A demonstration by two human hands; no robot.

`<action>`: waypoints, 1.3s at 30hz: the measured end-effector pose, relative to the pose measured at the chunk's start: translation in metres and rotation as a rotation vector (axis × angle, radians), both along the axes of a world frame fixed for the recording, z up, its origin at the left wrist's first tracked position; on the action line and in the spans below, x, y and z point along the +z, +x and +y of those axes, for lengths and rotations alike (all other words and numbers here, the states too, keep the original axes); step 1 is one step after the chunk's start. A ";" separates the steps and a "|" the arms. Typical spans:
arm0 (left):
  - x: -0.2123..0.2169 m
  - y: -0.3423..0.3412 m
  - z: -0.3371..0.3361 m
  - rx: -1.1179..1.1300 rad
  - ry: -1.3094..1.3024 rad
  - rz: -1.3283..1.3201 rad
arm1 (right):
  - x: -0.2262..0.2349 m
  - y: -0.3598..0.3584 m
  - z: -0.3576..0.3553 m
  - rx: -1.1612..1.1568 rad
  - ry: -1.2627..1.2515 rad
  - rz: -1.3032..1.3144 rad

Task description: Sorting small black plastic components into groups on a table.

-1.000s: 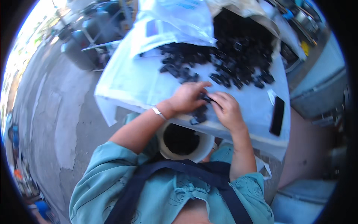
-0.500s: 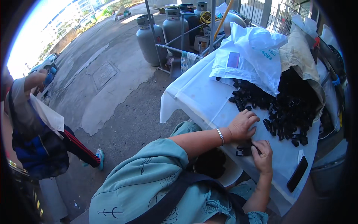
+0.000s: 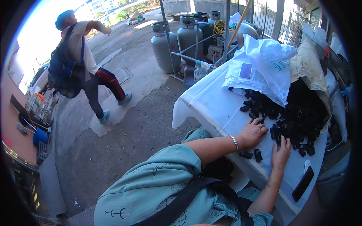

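Small black plastic pieces, buckle-like in shape [image 3: 298,118], lie heaped on a white-covered table [image 3: 211,105]. My left hand [image 3: 253,134], with a silver bracelet at the wrist, rests palm down by the near left edge of the heap. Its fingers are stretched out and touch or nearly touch pieces there. Thumb and fingers apart, my right hand [image 3: 281,152] reaches to the heap's front edge beside some upright black pieces [image 3: 275,132]. Whether it grips one is hard to see. Two loose black pieces [image 3: 258,155] lie between my hands and the table edge.
A white plastic bag [image 3: 260,69] and an open beige sack [image 3: 311,71] border the heap. A black phone [image 3: 303,184] lies at the right. Below the table edge is a white bucket [image 3: 239,179]. Grey gas cylinders [image 3: 164,49] stand beyond; a person with a backpack [image 3: 81,64] walks at left.
Both hands have come apart from the piece at the table's near edge, and my right hand has moved forward to the heap. Two pieces now lie loose there. The passer-by has walked further into view.
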State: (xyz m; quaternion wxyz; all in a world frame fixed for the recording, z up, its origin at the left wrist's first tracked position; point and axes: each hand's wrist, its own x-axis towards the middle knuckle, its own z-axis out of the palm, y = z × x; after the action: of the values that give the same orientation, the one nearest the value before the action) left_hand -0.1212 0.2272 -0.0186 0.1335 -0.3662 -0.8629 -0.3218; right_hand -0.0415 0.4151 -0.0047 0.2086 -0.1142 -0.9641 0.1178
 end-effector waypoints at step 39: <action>0.008 0.002 -0.008 -0.012 0.010 0.212 | 0.015 0.027 -0.005 0.111 -0.190 0.364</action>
State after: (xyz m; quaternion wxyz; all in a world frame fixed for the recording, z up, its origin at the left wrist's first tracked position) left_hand -0.1196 0.2194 -0.0101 0.2240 -0.4028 -0.8400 -0.2862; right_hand -0.0146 0.4104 0.0107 0.3609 -0.0569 -0.8998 0.2384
